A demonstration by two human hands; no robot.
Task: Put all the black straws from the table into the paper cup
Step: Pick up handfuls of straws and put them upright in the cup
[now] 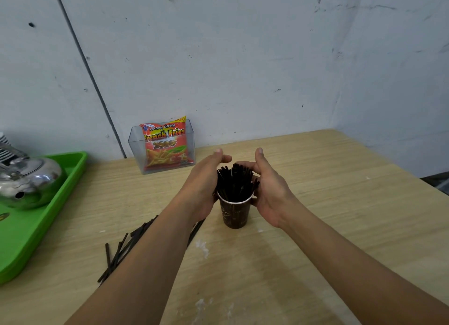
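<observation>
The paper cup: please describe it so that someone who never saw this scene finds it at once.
On the wooden table, look near the middle, this side of the red snack bag. The paper cup stands upright there between the left hand and right hand. It is dark brown with a white rim and full of black straws.
</observation>
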